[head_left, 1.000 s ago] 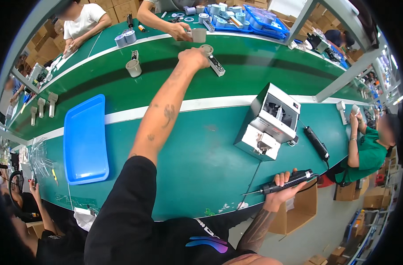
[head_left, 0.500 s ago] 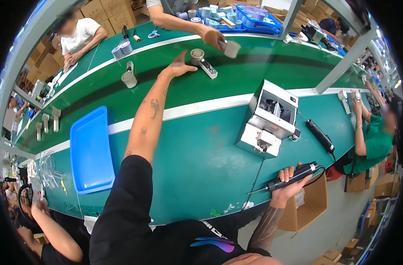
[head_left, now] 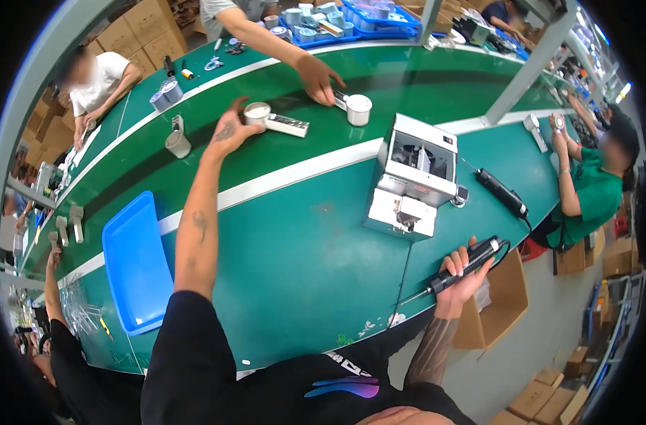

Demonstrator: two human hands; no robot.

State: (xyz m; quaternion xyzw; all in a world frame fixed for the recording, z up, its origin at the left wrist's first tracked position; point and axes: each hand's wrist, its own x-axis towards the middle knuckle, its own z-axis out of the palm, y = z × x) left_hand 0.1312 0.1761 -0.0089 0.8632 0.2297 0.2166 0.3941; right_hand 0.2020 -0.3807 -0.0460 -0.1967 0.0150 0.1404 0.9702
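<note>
On the green belt my left hand (head_left: 229,133) has thumb and fingers round the cup-shaped head of a pale handled device (head_left: 258,114). The device's flat handle points right. In my right hand (head_left: 461,280) is a black electric screwdriver (head_left: 478,258), its thin bit pointing left over the front edge of the green table. A co-worker's hand (head_left: 318,79) reaches from across the belt to the handle of a second such device (head_left: 358,111). A third device (head_left: 178,144) stands on the belt left of my hand.
A blue tray (head_left: 168,283) lies left of my arm. A silver machine (head_left: 416,177) stands at the table's right, a second electric screwdriver (head_left: 502,193) beyond it. A cardboard box (head_left: 503,304) is below the table edge. A grey post (head_left: 524,78) rises at the back right.
My left hand has closed round the head of the near device, which has turned and shifted left. The co-worker's device now rests on the belt. My view has shifted slightly.
</note>
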